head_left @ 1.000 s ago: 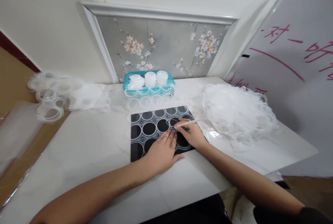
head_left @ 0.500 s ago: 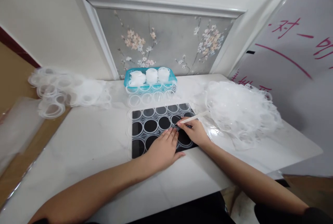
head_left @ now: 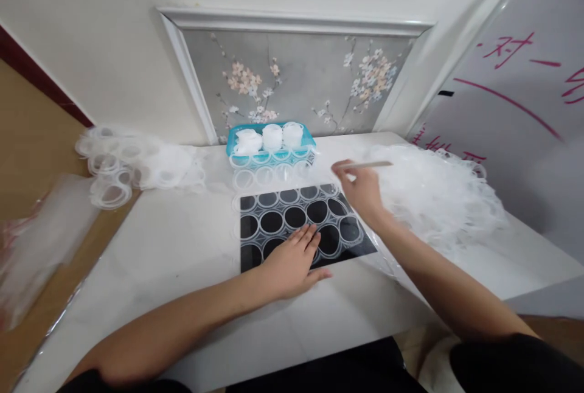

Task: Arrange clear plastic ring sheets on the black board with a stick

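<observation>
My left hand [head_left: 294, 262] lies flat, fingers outstretched, on a clear plastic sheet with rows of ring outlines [head_left: 306, 236]. Beneath the sheet is a black board [head_left: 351, 254]. My right hand [head_left: 362, 189] is raised past the board's far right corner. Its fingers are closed around a thin, pale flat stick [head_left: 374, 165] that points right. The fingertips are blurred, and I cannot tell whether they pinch anything else. Behind the board stands a blue plastic tray [head_left: 232, 136] with stacks of thin white round pieces [head_left: 272, 136] in it.
A heap of translucent ring-holed plastic sheets [head_left: 438, 198] covers the table's right side. More such scraps [head_left: 109, 168] lie at the back left, near cardboard [head_left: 59, 295]. Another ring-holed strip [head_left: 264, 177] leans before the tray. A whiteboard [head_left: 515, 137] stands at right.
My right hand has lifted off the sheet and moved up and away, toward the tray's right side, still with the stick. My left hand stays flat on the sheet. The view has shifted slightly.
</observation>
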